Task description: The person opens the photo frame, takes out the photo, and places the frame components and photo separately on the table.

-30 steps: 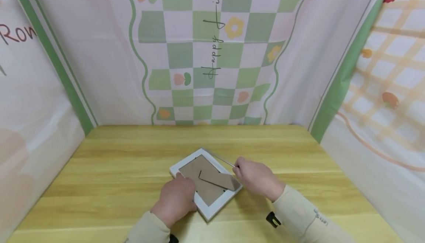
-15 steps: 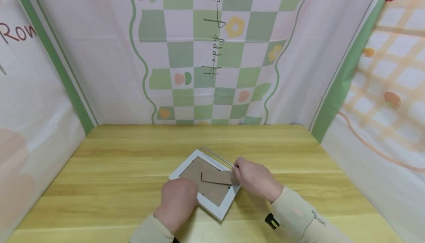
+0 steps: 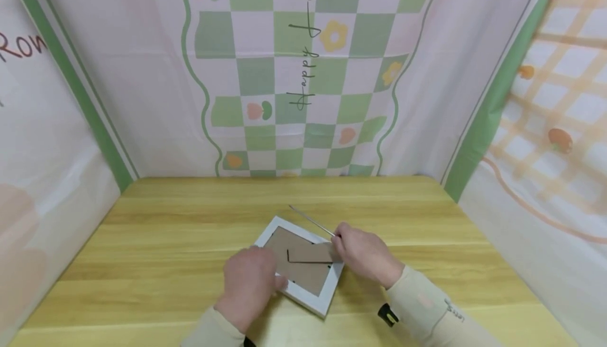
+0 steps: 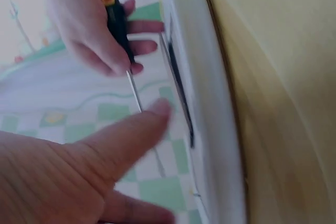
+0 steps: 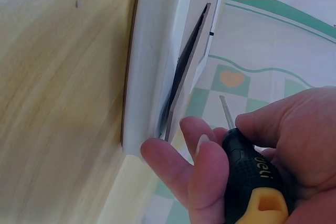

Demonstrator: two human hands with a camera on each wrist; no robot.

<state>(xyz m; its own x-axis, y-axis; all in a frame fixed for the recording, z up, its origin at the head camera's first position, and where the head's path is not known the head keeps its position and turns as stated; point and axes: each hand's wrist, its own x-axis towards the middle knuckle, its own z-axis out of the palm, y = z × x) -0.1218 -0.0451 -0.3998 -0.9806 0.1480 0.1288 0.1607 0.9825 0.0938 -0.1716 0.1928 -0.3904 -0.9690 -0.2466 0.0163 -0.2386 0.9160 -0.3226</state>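
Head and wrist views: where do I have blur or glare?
Head view: left hand slightly smeared, pale sheen on the near part of the table; left wrist view: that hand soft, backdrop washed out at upper left; right wrist view: lettering on the screwdriver readable, left hand blurred at top right.

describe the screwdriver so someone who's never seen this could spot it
On the wooden table is a white frame. By one corner of it, the right hand grips the screwdriver. Unlike the flat frame, it has a dark, yellow-ended handle and thin metal shaft.
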